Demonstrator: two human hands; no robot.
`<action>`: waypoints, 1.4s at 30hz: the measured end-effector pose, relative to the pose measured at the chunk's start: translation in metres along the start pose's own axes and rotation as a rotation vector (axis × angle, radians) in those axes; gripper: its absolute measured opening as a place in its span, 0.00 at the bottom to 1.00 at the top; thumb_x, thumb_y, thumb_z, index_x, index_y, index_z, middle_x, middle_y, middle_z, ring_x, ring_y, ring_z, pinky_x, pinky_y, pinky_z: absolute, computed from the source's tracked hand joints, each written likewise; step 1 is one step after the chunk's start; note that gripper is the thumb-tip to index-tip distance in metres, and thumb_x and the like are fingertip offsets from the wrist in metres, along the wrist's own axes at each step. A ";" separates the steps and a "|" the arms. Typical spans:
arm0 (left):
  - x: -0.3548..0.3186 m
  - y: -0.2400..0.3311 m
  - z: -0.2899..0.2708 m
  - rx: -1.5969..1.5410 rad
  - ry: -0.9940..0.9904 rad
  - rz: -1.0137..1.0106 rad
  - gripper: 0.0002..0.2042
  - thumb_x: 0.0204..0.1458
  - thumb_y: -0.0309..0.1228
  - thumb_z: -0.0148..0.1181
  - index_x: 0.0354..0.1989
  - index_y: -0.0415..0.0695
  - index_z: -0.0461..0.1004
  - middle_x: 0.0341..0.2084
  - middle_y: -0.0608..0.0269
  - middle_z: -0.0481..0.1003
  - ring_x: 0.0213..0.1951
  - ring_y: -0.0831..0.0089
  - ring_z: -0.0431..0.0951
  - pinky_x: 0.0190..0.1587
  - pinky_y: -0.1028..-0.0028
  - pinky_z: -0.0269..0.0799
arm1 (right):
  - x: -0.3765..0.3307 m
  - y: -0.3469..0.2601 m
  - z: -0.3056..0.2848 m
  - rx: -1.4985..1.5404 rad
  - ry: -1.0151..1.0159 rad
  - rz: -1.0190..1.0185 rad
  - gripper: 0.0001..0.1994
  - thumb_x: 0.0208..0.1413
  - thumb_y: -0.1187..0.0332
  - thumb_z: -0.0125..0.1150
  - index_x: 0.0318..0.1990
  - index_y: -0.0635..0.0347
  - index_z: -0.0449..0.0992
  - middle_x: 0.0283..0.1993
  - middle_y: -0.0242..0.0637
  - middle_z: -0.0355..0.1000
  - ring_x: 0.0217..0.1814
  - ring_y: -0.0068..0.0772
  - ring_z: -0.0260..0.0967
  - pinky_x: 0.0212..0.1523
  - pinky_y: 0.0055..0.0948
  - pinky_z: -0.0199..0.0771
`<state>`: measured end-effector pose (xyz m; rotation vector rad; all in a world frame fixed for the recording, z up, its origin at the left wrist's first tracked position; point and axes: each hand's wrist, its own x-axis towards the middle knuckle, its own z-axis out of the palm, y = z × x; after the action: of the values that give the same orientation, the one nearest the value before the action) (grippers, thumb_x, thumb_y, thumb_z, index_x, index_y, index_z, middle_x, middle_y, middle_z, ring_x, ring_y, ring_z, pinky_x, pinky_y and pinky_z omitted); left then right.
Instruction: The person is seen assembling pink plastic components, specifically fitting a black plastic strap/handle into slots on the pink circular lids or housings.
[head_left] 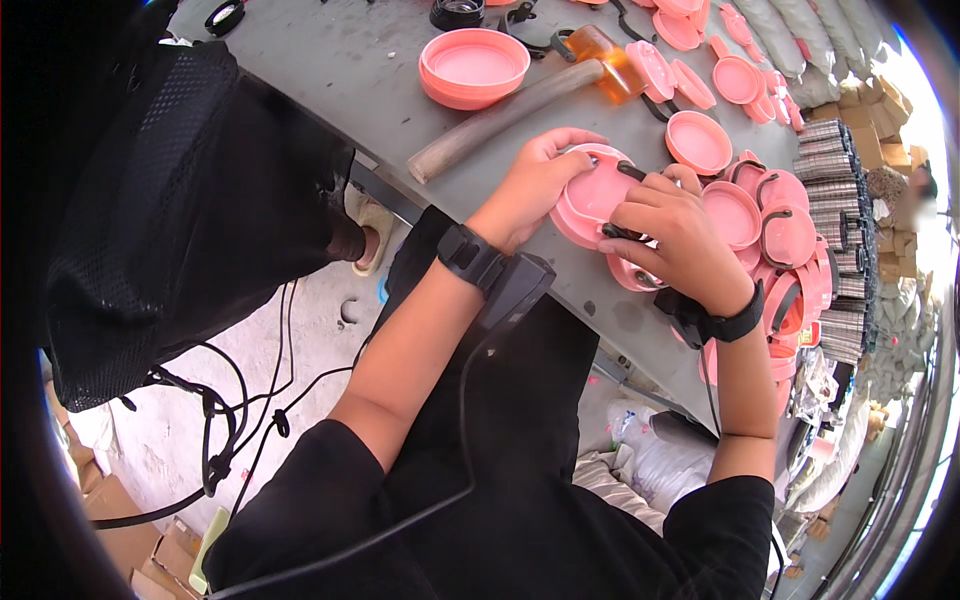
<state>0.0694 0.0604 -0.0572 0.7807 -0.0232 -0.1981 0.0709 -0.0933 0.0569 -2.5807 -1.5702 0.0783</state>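
My left hand point(530, 190) grips the rim of a round pink lid point(600, 195) from its left side, thumb on top, above the table's near edge. Over the lid's right side, my right hand point(675, 225) has its fingers bent round a dark strap point(624, 233) that lies against the lid. Part of the strap is hidden under those fingers. Just below my hands, another pink piece point(630, 272) partly shows. A mallet with an amber head point(610, 65) and a thick pale handle point(500, 122) lies beyond my left hand.
Many pink lids, some with dark straps, are heaped on the right point(790, 235). A pink dish-like stack point(473, 68) stands behind the mallet handle on the grey table point(345, 85). Tall stacks of ridged cylinders point(835, 240) line the far right. Cables point(230, 430) hang at lower left.
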 end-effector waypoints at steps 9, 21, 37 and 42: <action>0.002 0.000 -0.001 0.054 -0.003 -0.003 0.14 0.52 0.24 0.45 0.48 0.34 0.64 0.41 0.55 0.72 0.40 0.74 0.74 0.44 0.75 0.72 | -0.001 -0.001 0.012 -0.052 0.080 -0.015 0.12 0.40 0.61 0.64 0.22 0.55 0.67 0.24 0.31 0.61 0.30 0.33 0.58 0.41 0.32 0.53; 0.004 0.003 -0.009 0.110 -0.244 -0.088 0.17 0.52 0.27 0.46 0.50 0.35 0.63 0.45 0.55 0.69 0.44 0.72 0.73 0.45 0.75 0.71 | 0.002 -0.005 0.020 0.011 0.010 -0.051 0.09 0.41 0.64 0.60 0.24 0.57 0.68 0.23 0.35 0.64 0.32 0.35 0.62 0.42 0.34 0.55; -0.042 -0.012 0.058 0.112 -0.040 0.198 0.11 0.58 0.36 0.48 0.32 0.40 0.67 0.24 0.72 0.69 0.25 0.90 0.65 0.25 0.85 0.63 | -0.041 -0.007 0.029 0.584 0.386 0.364 0.15 0.43 0.60 0.62 0.26 0.61 0.67 0.24 0.33 0.58 0.31 0.33 0.50 0.36 0.29 0.53; -0.046 -0.015 0.067 0.077 -0.059 0.226 0.11 0.59 0.35 0.46 0.30 0.40 0.68 0.22 0.74 0.68 0.25 0.91 0.63 0.26 0.85 0.62 | -0.044 -0.016 0.029 0.727 0.396 0.373 0.16 0.47 0.56 0.59 0.26 0.61 0.66 0.23 0.34 0.57 0.31 0.32 0.50 0.37 0.29 0.53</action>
<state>0.0151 0.0124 -0.0176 0.8418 -0.1749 -0.0055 0.0330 -0.1232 0.0295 -2.0884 -0.7228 0.1316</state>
